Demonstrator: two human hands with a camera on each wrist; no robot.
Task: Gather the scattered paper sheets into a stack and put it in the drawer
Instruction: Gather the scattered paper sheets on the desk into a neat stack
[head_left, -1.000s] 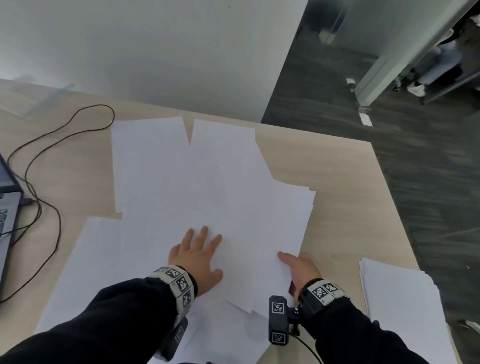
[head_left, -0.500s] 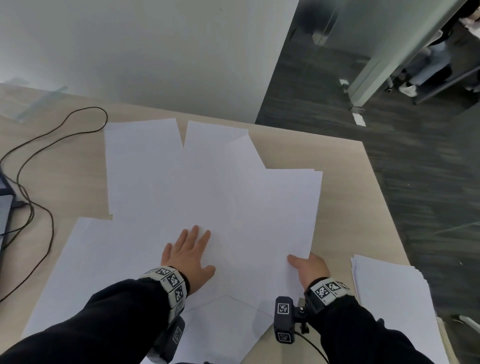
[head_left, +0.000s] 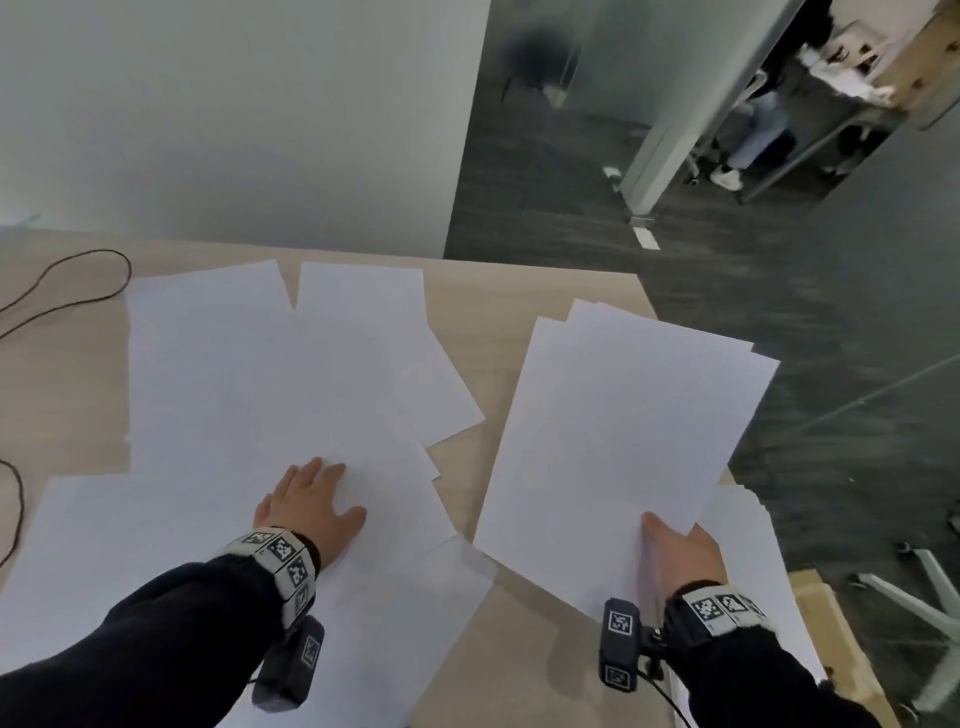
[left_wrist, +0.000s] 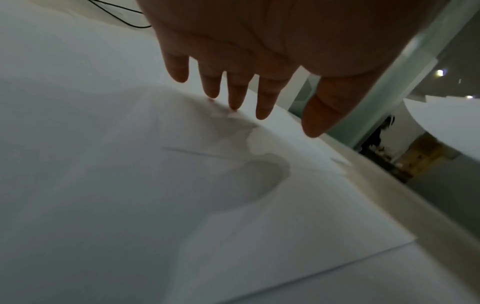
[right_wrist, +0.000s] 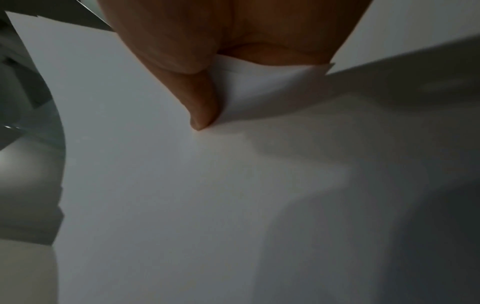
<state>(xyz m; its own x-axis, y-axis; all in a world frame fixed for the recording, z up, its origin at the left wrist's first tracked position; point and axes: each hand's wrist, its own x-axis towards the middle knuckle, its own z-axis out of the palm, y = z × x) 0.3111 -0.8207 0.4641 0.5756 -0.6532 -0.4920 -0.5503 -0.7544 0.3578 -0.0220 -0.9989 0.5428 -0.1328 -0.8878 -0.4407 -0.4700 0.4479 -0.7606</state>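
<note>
Your right hand (head_left: 684, 552) pinches a few sheets (head_left: 623, 441) above the stack (head_left: 748, 561); your left hand (head_left: 306, 506), flat, pins scattered paper (head_left: 249, 384). Drawer unseen, most gathering remains.

A bare strip of surface (head_left: 462, 499) lies open between the left hand (head_left: 306, 506) and right hand (head_left: 680, 553). Loose sheets (head_left: 270, 374) spread ahead of the left hand; a cable (head_left: 67, 291) loops far to its left.

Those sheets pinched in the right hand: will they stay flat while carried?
Probably not: the sheets are thin and held at one corner by the right hand, so likely to sag. Their edges are already fanned, so they may slip apart.
</note>
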